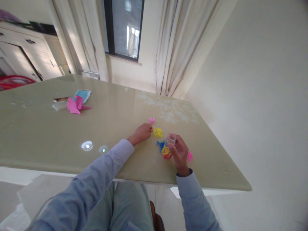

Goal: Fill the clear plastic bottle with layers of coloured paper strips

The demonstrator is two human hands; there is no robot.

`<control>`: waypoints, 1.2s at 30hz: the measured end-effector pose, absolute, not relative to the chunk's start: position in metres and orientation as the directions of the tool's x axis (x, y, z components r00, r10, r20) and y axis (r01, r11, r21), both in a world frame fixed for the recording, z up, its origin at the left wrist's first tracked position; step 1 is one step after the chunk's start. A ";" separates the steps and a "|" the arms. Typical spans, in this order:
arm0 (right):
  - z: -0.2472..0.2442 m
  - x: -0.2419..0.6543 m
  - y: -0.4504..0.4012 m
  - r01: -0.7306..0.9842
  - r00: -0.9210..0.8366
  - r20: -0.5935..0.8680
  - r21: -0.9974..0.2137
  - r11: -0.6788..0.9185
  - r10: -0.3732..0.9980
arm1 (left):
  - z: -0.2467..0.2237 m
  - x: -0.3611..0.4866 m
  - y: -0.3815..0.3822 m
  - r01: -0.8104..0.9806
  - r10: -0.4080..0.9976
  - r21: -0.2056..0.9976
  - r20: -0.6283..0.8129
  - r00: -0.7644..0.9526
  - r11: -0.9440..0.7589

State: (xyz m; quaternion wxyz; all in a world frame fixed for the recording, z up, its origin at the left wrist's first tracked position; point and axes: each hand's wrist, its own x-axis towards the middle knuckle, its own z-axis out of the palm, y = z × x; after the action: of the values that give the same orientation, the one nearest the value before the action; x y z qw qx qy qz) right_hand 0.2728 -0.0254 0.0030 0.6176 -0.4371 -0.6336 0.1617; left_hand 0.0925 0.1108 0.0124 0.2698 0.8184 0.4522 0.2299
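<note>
My right hand is wrapped round a small clear glass jar, its open mouth tilted up. Yellow and red bits show at the jar's lower end; whether they are inside it I cannot tell. My left hand is closed, fingertips down beside a pile of yellow pieces; what it holds, if anything, is hidden. Just beyond those fingers lies a small pink heap. Blue pieces lie left of the jar, and brighter pink ones right of my right hand.
On the table, at the left, lie a pink folded paper, a blue face mask and a small dark strip. A clear round lid-like piece sits nearer. The table's front edge runs beneath both forearms.
</note>
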 end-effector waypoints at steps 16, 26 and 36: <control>0.017 0.227 -0.031 0.435 -0.023 0.685 -0.649 0.624 0.728 | 0.034 0.036 0.059 -0.107 0.802 0.948 -0.190 0.566 0.300; 0.021 0.194 -0.024 0.494 -0.143 0.750 -0.511 0.704 0.646 | 0.026 0.005 0.021 -0.345 0.832 0.839 -0.204 0.517 0.420; 0.020 0.179 -0.017 0.521 -0.178 0.767 -0.458 0.720 0.617 | 0.055 -0.031 0.011 0.182 0.945 0.969 0.103 0.312 -0.166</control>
State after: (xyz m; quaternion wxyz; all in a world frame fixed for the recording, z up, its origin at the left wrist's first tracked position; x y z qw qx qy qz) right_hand 0.1790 -0.0174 0.0196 0.5227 -0.3712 -0.7661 0.0459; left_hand -0.0310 0.0115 0.0554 0.4802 0.6521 0.4320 0.3970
